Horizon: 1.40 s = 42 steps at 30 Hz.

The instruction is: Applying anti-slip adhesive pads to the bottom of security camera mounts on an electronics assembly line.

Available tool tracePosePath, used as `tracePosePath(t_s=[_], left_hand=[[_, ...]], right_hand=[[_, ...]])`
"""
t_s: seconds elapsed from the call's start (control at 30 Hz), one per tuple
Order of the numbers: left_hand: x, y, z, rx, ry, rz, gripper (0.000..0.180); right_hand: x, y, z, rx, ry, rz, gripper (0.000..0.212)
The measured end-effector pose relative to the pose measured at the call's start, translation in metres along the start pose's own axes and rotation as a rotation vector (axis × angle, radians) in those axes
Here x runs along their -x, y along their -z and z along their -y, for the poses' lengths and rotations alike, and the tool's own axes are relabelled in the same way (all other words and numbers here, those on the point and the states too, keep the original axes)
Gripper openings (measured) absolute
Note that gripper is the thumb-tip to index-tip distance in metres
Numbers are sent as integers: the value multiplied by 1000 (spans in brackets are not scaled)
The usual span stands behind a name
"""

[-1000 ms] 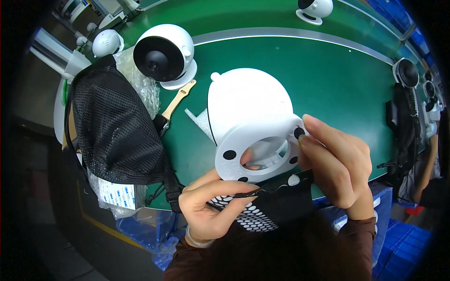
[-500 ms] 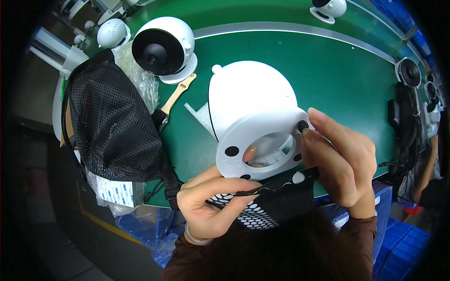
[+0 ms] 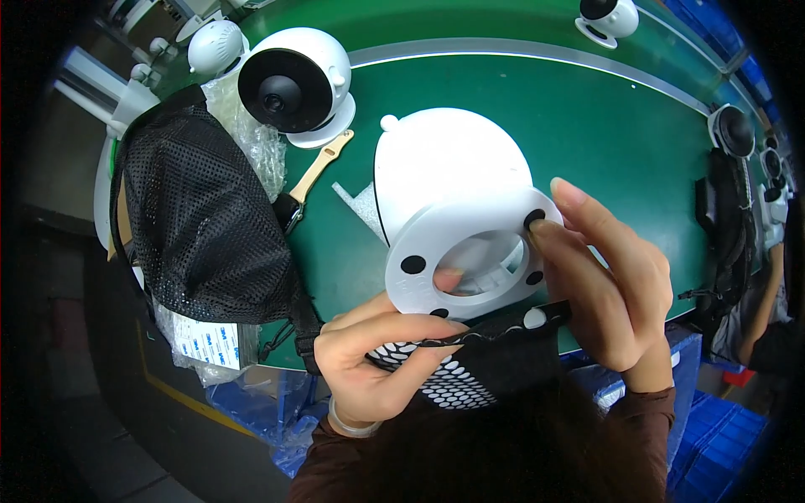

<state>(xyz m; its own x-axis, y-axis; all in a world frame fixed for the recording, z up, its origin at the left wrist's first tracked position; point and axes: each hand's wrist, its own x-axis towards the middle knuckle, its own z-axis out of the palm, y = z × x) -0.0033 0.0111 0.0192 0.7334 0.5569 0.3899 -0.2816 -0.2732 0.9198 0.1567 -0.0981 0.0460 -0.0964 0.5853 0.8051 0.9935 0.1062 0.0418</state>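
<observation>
A white round device (image 3: 453, 159) lies on its side on the green table, its ring-shaped base (image 3: 412, 293) facing me. Black round pads (image 3: 412, 265) sit around the ring. My left hand (image 3: 369, 360) pinches a black sheet with rows of white dots (image 3: 459, 383) just below the base, and one of its fingertips shows through the ring's opening. With one fingertip, my right hand (image 3: 616, 289) touches the pad at the upper right of the ring; another finger stretches past the rim, apart from it. One white dot (image 3: 534, 318) shows near the sheet's right end.
A black mesh bag (image 3: 205, 218) covers the table's left side, beside bubble wrap (image 3: 264, 155) and a watch with a tan strap (image 3: 319, 172). Another white camera-like device (image 3: 314, 75) stands behind them. Blue crates (image 3: 721, 444) are at the lower right; at the far right is another person's arm (image 3: 761, 298).
My right fingers have spread from around the upper-right pad, which now shows flat on the ring under one fingertip. The left hand and the sheet have barely shifted.
</observation>
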Motion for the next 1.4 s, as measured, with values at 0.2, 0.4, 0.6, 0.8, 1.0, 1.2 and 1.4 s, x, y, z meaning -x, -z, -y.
tracePosePath(t_s=[0.2,0.4,0.6,0.8,1.0,1.2,1.4], left_hand=[[-2,-6,2,-9,-10,-72,14],[0,-4,5,60,30,-115,15],[-3,-1,3,-2,16,-74,16],[-4,-2,3,0,-7,-96,17],[-4,3,3,-14,7,-71,17],[-6,5,0,-57,-29,-50,18],[-6,7,-1,-99,-32,-16,18]], right_hand=[[-1,6,-1,-129,-186,82,28],[-10,-1,1,-306,-387,-29,25],[-11,-4,-3,-136,-223,-62,22],[-10,-4,-2,-23,-156,-28,22],[-11,-6,-9,-19,17,-55,29],[-14,13,-16,-558,-760,-237,16],[-15,27,-16,-1039,-1038,-62,20]])
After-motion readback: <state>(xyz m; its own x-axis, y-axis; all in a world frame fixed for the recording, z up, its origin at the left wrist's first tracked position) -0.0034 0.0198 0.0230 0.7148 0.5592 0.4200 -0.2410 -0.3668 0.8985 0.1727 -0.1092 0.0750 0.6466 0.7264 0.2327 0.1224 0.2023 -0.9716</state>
